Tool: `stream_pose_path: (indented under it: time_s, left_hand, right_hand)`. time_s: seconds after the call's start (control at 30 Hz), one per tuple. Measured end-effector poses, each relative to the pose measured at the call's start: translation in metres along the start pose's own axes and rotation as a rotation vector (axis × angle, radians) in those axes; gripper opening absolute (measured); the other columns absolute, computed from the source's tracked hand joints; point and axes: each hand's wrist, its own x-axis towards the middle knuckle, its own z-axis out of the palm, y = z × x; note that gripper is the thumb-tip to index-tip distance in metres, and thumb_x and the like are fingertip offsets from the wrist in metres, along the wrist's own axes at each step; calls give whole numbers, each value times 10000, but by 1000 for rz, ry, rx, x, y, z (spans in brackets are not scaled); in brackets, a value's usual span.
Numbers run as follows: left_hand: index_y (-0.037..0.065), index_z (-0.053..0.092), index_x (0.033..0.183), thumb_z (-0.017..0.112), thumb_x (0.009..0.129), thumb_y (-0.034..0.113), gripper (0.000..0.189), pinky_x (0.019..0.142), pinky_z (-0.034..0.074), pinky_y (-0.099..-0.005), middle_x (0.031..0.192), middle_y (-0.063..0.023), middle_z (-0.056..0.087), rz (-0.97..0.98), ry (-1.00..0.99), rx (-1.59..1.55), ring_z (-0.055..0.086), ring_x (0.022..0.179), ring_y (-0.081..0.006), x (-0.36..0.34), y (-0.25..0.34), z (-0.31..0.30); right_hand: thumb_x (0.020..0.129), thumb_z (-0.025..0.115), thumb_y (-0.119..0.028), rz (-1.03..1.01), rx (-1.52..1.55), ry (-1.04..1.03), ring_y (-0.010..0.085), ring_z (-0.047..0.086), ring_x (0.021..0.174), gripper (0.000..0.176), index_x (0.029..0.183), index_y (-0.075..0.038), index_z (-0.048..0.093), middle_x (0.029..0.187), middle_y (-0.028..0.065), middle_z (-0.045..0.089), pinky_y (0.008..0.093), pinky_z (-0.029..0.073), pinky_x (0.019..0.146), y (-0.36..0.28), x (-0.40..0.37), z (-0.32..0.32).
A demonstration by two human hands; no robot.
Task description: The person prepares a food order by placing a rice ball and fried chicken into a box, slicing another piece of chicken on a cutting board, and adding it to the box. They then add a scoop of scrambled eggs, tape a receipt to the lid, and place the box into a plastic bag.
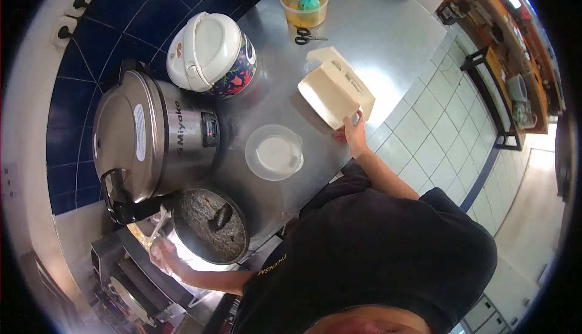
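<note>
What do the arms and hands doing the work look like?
They are human: the left hand, somewhat blurred, and the right hand show no gloves. A black shirt leaves the left forearm and right forearm uncovered and carries small yellow lettering on its left side.

- A black, loose, plain-bodied shirt [370, 249], with short, wide sleeves.
- On the shirt's left side, near the sleeve's edge, small yellow capitals [273, 265] that seem to read THXNSM.
- At the shirt's top, a rounded neckline [364, 307].
- Beyond the shirt's sleeves, bare forearms [391, 175], a bare left hand [165, 255], slightly blurred, and a bare right hand [355, 133].
</note>
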Motion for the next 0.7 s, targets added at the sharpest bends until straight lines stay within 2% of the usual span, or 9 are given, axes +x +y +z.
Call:
stream_pose_path:
  time_s: [0.13, 0.17, 0.2, 0.23, 0.3, 0.37, 0.4, 0.47, 0.7]
  left_hand:
    - [-23, 468, 1376, 711, 920, 328, 625, 793, 599, -301, 1118, -190, 669, 48, -345, -66, 682, 963, -229, -161, 92, 135]
    - [-7, 501, 1360, 740, 896, 317, 614, 819, 594, -342, 1077, -161, 684, -119, -514, -316, 680, 961, -241, -209, 139, 186]
    - [-8, 537, 1327, 741, 906, 321, 572, 829, 585, -351, 1085, -145, 686, -109, -652, -80, 681, 952, -230, -231, 138, 222]
    - [7, 562, 1311, 727, 923, 319, 524, 876, 556, -358, 1085, -128, 677, 199, -898, 10, 660, 1003, -220, -251, 119, 260]
    - [66, 558, 1339, 752, 896, 276, 527, 914, 536, -377, 1189, -134, 631, -113, -1109, 139, 650, 1036, -246, -308, 166, 344]
    - [87, 579, 1319, 735, 864, 170, 488, 978, 503, -449, 1228, -148, 618, 442, -993, 274, 620, 1098, -319, -349, 132, 410]
    - [87, 579, 1319, 735, 864, 170, 488, 978, 503, -449, 1228, -148, 618, 432, -978, 274, 620, 1098, -319, -363, 113, 435]
    - [107, 590, 1319, 659, 850, 82, 475, 1033, 459, -489, 1291, -161, 588, 792, -837, 530, 552, 1188, -374, -384, 85, 473]
    - [125, 583, 1337, 560, 914, 110, 424, 1102, 401, -489, 1361, -168, 548, 946, -762, 802, 486, 1289, -371, -397, 57, 488]
  right_hand:
    - [969, 515, -194, -141, -331, -74, 233, 677, 566, 738, 1573, -83, 105, 725, 169, 648, 352, 568, 508, -20, 4, -30]
    - [969, 515, -194, -136, -352, -106, 233, 677, 566, 738, 1573, -83, 105, 725, 169, 648, 352, 568, 508, -23, 3, -38]
    - [964, 514, -168, -145, -389, -130, 235, 681, 573, 738, 1574, -85, 107, 759, 179, 643, 350, 571, 501, -26, 2, -47]
    - [959, 513, -143, -154, -426, -153, 237, 684, 580, 739, 1575, -87, 109, 793, 190, 638, 348, 573, 494, -28, 2, -57]
    - [950, 533, -135, -133, -429, -197, 241, 683, 568, 743, 1571, -87, 129, 808, 190, 641, 347, 576, 492, -27, 9, -77]
    - [941, 552, -128, -112, -418, -223, 245, 683, 555, 747, 1567, -88, 148, 823, 190, 645, 346, 578, 490, -26, 12, -95]
    - [939, 554, -120, -124, -390, -263, 248, 689, 570, 747, 1567, -92, 151, 834, 189, 643, 346, 583, 496, -28, 15, -103]
    - [938, 556, -112, -146, -373, -309, 252, 696, 585, 747, 1567, -96, 155, 845, 188, 642, 347, 589, 503, -34, 20, -117]
    - [928, 533, -60, -113, -328, -389, 275, 714, 665, 774, 1583, -142, 131, 942, 237, 611, 373, 613, 562, -31, 29, -125]
